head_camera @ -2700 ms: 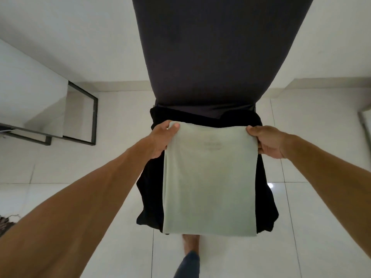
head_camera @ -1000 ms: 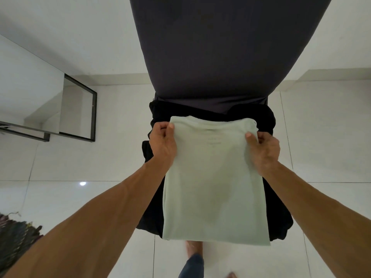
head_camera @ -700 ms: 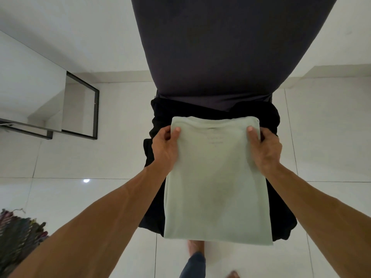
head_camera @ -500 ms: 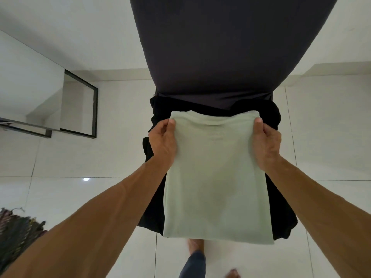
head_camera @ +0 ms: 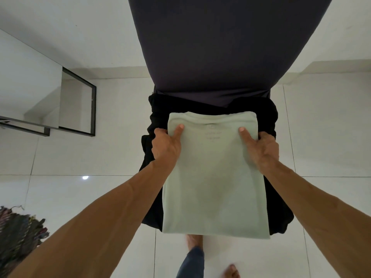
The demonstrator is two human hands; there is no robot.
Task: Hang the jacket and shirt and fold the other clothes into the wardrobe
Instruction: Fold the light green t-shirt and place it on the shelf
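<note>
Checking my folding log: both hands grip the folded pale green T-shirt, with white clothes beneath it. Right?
No: in the head view the left hand and right hand grip the folded pale green T-shirt, but the clothes beneath it are black, not white.

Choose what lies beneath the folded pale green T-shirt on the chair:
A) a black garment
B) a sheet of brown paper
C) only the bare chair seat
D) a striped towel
A: a black garment shows past both side edges of the folded pale green T-shirt.
</note>
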